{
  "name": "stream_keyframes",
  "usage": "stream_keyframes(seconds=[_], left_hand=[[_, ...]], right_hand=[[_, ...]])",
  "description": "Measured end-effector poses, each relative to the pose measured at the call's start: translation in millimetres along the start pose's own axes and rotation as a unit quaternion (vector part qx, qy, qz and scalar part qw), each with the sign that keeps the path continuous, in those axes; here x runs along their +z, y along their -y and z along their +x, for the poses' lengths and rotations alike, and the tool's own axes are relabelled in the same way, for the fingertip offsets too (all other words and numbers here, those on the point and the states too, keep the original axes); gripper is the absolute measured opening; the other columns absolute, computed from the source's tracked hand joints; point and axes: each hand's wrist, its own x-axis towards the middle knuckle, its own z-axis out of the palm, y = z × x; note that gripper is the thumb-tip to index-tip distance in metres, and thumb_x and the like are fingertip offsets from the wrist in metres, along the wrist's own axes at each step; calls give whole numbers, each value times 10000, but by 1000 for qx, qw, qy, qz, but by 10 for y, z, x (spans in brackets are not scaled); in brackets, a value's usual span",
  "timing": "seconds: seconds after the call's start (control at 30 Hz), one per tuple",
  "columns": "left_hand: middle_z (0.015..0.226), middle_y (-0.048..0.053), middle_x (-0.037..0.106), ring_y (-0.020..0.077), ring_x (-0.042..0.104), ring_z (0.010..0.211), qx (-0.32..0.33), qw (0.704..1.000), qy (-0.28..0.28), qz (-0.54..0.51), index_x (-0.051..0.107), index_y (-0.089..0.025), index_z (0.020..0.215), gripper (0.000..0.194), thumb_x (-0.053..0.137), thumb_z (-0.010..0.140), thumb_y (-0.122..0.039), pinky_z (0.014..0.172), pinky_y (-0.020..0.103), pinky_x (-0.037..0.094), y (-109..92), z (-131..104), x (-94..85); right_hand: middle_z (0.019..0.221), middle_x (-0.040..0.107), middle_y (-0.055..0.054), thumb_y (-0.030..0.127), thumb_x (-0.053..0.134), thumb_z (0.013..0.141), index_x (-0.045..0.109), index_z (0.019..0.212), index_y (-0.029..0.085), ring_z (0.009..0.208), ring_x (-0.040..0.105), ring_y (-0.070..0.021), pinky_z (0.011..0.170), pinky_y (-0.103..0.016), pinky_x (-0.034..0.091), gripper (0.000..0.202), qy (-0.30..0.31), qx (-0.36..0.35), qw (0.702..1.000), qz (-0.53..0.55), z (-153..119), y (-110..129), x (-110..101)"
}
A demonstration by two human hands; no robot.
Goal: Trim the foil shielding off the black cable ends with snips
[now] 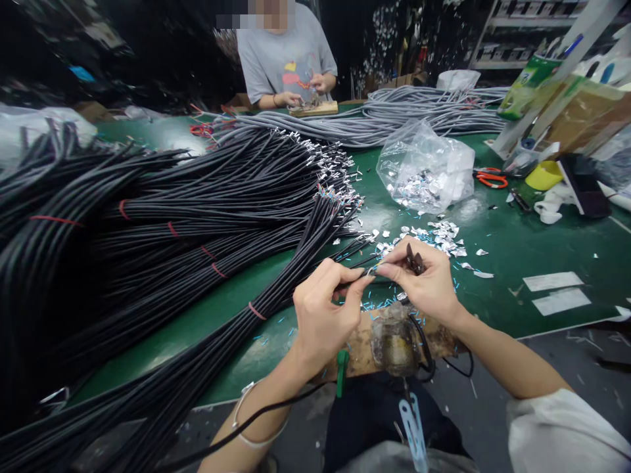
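My left hand (328, 305) is closed in a pinch on the end of a black cable (261, 412), whose length trails past my left wrist to the lower left. Thin wires (373, 268), one of them yellowish, stick out between my two hands. The fingertips of my right hand (428, 282) pinch these wires. Two dark metal tips of a small hand tool (415, 260) poke out of the right hand; the rest of it is hidden in the palm. Below the hands, a worn metal fixture (396, 341) sits on a wooden board (362, 338).
Bundles of black cables (211, 190) with stripped ends cover the left. Foil scraps (446, 238) and blue wire bits lie beyond my hands, near a clear plastic bag (426, 167). Orange-handled scissors (491, 177) are at right. Grey cables (394, 115) lie before a co-worker (290, 59).
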Motion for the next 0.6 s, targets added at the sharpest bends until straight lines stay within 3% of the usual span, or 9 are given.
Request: stream_keyframes(seconds=[0.1,0.17,0.27,0.37,0.43,0.53,0.6], left_hand=[[582,-33,542,54,449,468,7,1000,-8,25,597,-142,690,99,663,762,-160,436,180,366,3,-23,35],[580,-31,551,56,454,469,26,999,-9,42,603,-140,696,94,652,773,-165,453,184,380,15,-25,47],[631,-9,609,67,498,508,40,998,-6,37,643,-143,734,52,644,785,-156,492,194,410,45,7,25],[685,5,650,88,554,576,22,1000,19,-3,684,-165,787,33,652,789,-161,546,210,443,81,52,-18],[685,2,646,93,566,598,15,999,36,-16,691,-172,786,32,660,784,-164,569,214,452,96,61,-27],[669,4,610,96,558,605,29,999,25,21,675,-154,759,43,644,787,-143,565,211,443,95,32,6],[665,5,591,96,545,593,32,998,12,56,663,-146,763,53,624,798,-146,546,210,431,88,9,35]], right_hand=[[680,565,5,208,675,773,627,714,186,594,472,-104,525,-250,353,80,-24,-49,998,-30,-16,-14,22],[725,563,-5,203,648,787,616,735,188,645,486,-113,561,-258,370,62,-12,-46,998,-32,-10,-22,25],[655,500,23,307,664,768,580,737,181,570,434,-91,503,-240,331,154,54,70,992,94,29,-57,19],[532,362,85,435,711,696,549,744,183,431,264,-52,397,-217,190,303,164,191,931,265,81,-128,11],[516,331,97,443,730,667,545,727,183,418,227,-46,389,-217,152,325,201,204,911,297,117,-183,10],[545,406,74,362,775,621,564,681,169,466,319,-52,423,-216,203,291,158,172,946,224,163,-249,28],[542,407,75,341,774,618,558,670,166,466,313,-51,428,-217,202,283,125,188,954,195,171,-264,51]])
